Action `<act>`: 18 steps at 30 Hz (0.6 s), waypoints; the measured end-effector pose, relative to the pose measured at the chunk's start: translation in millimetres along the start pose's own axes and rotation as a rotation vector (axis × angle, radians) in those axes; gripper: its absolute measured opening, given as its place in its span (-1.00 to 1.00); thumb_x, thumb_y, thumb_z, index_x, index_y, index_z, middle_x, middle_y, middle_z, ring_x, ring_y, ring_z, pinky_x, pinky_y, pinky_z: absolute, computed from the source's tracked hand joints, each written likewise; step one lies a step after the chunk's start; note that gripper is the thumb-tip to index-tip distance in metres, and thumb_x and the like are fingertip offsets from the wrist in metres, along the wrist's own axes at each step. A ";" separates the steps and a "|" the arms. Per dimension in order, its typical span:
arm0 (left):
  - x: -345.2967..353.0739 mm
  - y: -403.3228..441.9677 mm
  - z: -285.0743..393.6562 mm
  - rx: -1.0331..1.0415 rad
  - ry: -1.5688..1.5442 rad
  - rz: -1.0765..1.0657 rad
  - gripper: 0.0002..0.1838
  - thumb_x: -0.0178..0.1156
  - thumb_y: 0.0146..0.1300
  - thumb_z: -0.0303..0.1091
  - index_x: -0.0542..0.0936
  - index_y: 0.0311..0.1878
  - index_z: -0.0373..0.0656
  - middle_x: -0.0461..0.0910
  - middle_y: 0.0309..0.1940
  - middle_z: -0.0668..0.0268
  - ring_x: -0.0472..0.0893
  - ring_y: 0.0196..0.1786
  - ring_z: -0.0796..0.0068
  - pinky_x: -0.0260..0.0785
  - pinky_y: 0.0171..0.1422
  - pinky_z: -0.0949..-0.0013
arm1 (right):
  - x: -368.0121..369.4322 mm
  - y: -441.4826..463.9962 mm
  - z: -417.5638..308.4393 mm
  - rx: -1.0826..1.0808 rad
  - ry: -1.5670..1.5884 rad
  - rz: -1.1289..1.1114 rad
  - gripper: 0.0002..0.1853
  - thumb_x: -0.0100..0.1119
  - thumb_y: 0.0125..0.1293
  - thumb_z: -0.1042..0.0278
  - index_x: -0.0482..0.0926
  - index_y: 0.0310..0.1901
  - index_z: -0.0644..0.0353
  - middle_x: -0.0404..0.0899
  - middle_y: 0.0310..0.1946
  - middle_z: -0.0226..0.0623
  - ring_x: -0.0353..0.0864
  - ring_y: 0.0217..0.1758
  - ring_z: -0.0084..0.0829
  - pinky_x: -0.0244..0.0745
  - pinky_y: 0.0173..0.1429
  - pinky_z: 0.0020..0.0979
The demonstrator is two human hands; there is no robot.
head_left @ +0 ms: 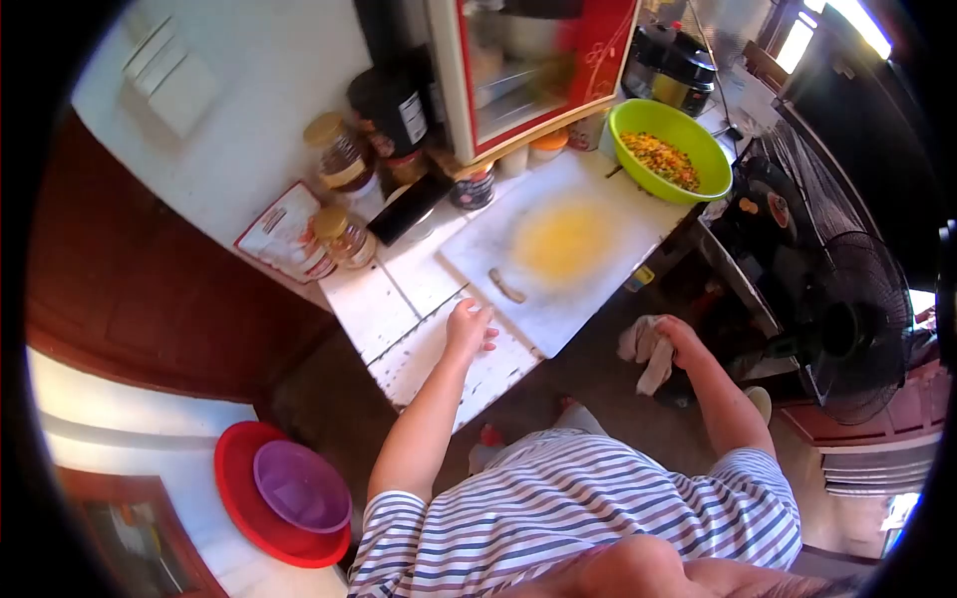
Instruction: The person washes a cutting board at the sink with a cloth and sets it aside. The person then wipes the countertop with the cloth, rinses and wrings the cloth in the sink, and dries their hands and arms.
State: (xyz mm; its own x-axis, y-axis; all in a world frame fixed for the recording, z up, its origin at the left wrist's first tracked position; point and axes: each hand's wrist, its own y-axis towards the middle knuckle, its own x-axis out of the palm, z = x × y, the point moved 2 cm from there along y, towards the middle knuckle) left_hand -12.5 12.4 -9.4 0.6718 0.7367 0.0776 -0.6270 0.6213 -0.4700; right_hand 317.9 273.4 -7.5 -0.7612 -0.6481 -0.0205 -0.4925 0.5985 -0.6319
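Observation:
My right hand (681, 337) is closed on a crumpled whitish cloth (650, 361), which hangs beside the counter's right edge. My left hand (471, 327) is over the white tiled counter (399, 344), close to the near left edge of the cutting board (588, 309). Its fingers are loosely bent and a little apart, and I see nothing in them. A yellow stain marks the middle of the pale board, and a handle slot lies near its left end. Dark specks are scattered on the tiles around my left hand.
A green bowl (713, 179) of chopped, mixed-colour food stands at the board's far right. Jars (344, 237), a pouch (289, 234) and a red-framed cabinet (543, 125) line the back. A fan (847, 329) is at right; red and purple basins (299, 488) are at lower left.

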 end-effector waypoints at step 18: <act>107.4 -44.1 3.3 -0.114 0.939 0.625 -0.53 0.17 0.04 -0.04 0.42 -0.15 -0.24 0.59 -0.29 0.07 0.57 -0.17 0.06 0.38 -0.08 0.13 | 22.7 86.8 -21.1 0.184 0.264 -0.488 -0.54 0.03 0.26 0.12 0.45 0.01 0.39 0.55 -0.13 -0.20 0.56 -0.16 -0.38 0.43 0.00 -0.40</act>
State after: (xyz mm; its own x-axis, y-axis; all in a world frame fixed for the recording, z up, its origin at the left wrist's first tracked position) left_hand 86.0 65.0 22.6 0.3138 0.3879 -0.8667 -0.9492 0.1516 -0.2758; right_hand 249.1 320.6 -46.5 -0.5559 -0.6748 0.4854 -0.7491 0.1536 -0.6445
